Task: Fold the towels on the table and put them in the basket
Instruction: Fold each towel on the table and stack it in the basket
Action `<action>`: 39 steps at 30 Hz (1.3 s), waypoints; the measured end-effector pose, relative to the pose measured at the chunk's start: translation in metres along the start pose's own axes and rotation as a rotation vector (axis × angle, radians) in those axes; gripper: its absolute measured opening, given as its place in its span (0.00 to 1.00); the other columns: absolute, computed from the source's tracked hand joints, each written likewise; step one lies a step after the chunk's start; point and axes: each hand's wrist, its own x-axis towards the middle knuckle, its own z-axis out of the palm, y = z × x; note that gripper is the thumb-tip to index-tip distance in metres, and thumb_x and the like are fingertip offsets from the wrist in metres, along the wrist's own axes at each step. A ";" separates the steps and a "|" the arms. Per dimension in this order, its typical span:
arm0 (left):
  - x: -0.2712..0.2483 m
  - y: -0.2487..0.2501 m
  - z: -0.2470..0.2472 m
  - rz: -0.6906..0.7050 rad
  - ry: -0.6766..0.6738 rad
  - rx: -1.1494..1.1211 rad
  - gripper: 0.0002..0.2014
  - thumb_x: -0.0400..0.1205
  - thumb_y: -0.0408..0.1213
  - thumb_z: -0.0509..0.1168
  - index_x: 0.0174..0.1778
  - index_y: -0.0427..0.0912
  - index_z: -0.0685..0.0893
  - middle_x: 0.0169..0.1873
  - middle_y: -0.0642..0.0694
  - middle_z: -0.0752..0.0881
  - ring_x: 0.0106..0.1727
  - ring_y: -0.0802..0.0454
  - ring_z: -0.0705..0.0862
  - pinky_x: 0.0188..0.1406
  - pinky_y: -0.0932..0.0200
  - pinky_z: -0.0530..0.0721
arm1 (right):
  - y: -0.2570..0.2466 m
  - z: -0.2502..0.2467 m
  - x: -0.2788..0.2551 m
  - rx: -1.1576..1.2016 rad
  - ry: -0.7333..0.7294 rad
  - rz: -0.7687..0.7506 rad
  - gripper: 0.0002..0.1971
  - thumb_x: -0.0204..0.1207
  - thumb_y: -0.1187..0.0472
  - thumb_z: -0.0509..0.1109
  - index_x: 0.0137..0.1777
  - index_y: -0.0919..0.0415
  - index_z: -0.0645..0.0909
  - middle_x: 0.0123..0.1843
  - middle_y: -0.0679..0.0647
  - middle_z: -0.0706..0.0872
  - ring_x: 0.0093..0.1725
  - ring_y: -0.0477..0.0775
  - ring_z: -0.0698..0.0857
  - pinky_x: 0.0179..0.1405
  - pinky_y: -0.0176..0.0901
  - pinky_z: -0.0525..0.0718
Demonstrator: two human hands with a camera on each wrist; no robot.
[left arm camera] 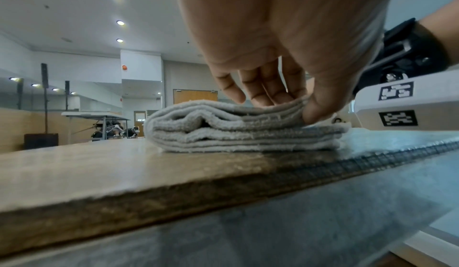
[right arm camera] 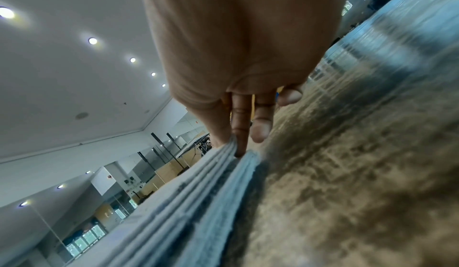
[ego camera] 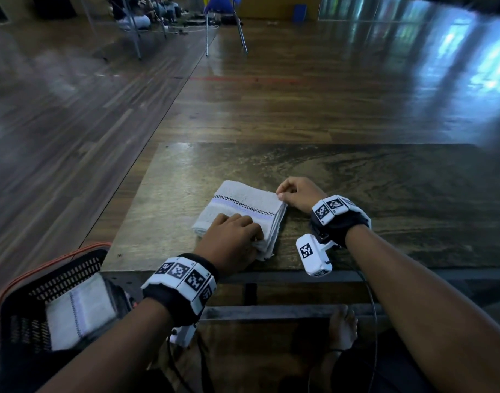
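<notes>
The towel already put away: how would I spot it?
Look left of the table at the black basket with the orange rim. The folded towel lies inside it; the other towel lies on the table under both hands.

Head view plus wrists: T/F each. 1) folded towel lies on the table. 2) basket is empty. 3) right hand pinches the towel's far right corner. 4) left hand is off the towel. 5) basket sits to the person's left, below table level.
1) True: the folded towel lies on the table.
2) False: the basket already holds a second folded towel.
3) True: the right hand pinches the upper layers at that corner.
4) False: the left hand rests on the towel, thumb and fingers gripping its near edge.
5) True.
</notes>
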 end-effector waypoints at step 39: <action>0.058 -0.022 0.009 -0.125 -0.081 -0.170 0.14 0.82 0.40 0.60 0.63 0.45 0.78 0.64 0.45 0.79 0.65 0.45 0.76 0.64 0.46 0.76 | 0.045 -0.029 -0.068 -0.267 -0.088 -0.066 0.16 0.77 0.63 0.68 0.64 0.59 0.77 0.64 0.56 0.80 0.64 0.54 0.79 0.66 0.52 0.77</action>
